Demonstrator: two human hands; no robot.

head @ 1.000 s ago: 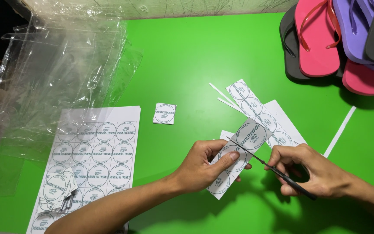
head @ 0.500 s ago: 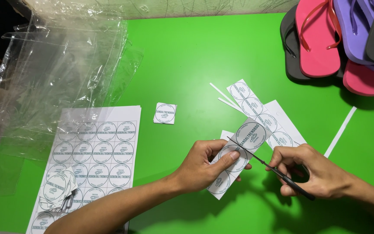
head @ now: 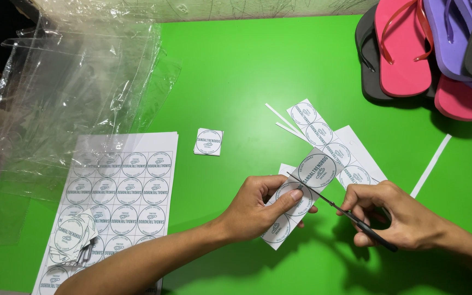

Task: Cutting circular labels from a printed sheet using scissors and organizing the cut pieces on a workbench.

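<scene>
Two hands work low in the frame's centre-right: the left hand (head: 258, 205) pinches a strip of round printed labels (head: 296, 199), and the right hand (head: 397, 216) grips scissors (head: 345, 212) — blades cutting into that strip.

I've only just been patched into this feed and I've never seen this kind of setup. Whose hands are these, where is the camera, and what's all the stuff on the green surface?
There is no machine here: a person works with bare hands, and the single camera sits on their head, looking down. The left hand holds a paper strip of round labels. The right hand holds scissors, blades at the strip. On the green table lie a full sheet of labels, a small stack of cut squares, another strip of labels and thin white offcuts. Clear plastic bags are piled at upper left, and flip-flops in pink, purple and dark grey at upper right.
</scene>
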